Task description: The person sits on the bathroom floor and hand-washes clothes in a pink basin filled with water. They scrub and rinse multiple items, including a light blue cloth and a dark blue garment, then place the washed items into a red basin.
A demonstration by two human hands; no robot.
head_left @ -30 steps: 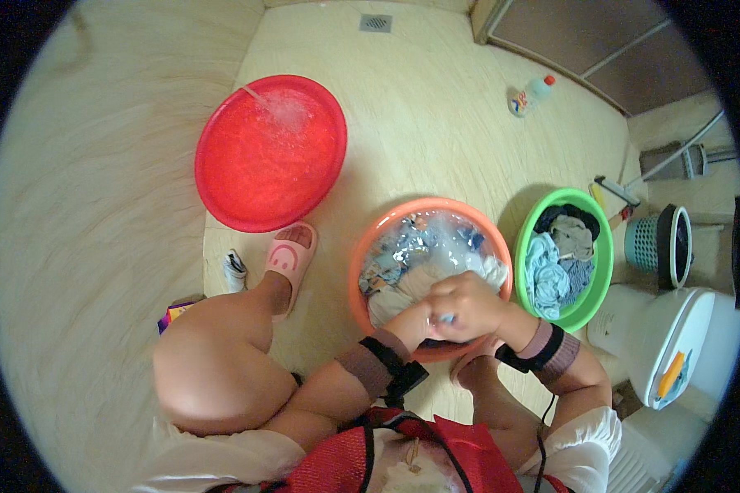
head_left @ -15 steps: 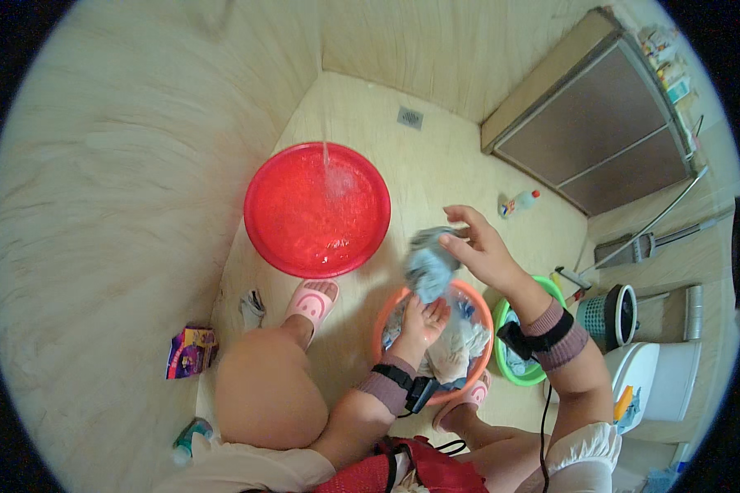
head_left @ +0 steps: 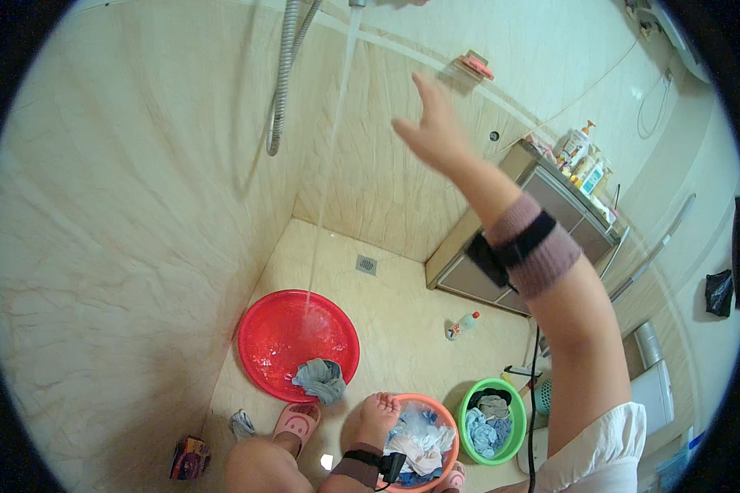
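Observation:
My right hand point(head_left: 437, 131) is raised high before the tiled wall, fingers apart, holding nothing. Low down, my left hand point(head_left: 378, 412) is beside the left rim of an orange basin point(head_left: 452, 419); its fingers are loosely bent and nothing shows in them. Pale and blue clothes point(head_left: 423, 440) fill that basin. A grey-blue cloth point(head_left: 321, 380) rests at the near right side of a red basin point(head_left: 251, 329), partly over its rim. Water point(head_left: 330, 164) runs from a metal spout point(head_left: 357, 3) into the red basin.
A green basin point(head_left: 514, 440) of clothes stands on the right, beyond it a toilet point(head_left: 645, 403). A bottle with a red cap point(head_left: 462, 326) lies before a cabinet point(head_left: 452, 255). A shower hose point(head_left: 279, 90) hangs on the wall. A floor drain point(head_left: 366, 264) lies behind the red basin.
The grey-blue cloth has left my hands and lies at the red basin. My right hand has risen far up; my left is lower. The view has tilted up, showing the spout and hose.

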